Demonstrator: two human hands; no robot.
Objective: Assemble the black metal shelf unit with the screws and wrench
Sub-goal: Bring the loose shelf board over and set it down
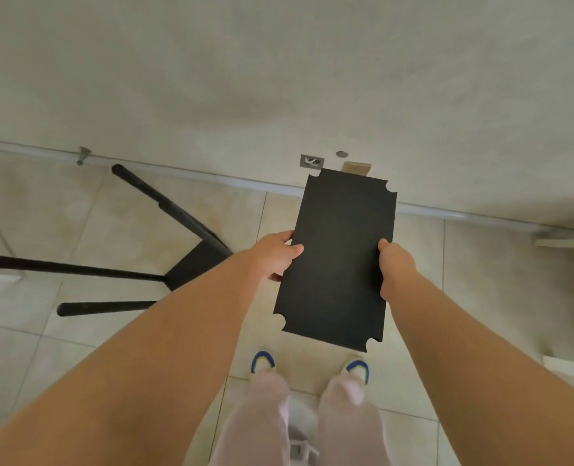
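Shelf frame (191,264) partly behind left forearm

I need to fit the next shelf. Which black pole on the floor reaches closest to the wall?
The upper pole, slanting toward the baseboard; the other two poles point left.

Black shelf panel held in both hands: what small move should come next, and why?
Probably carry the black shelf panel left and down toward the partly built frame lying on the tiled floor. The left hand and right hand grip its long edges, its corner notches look cut for the poles, and no screws or wrench are visible.
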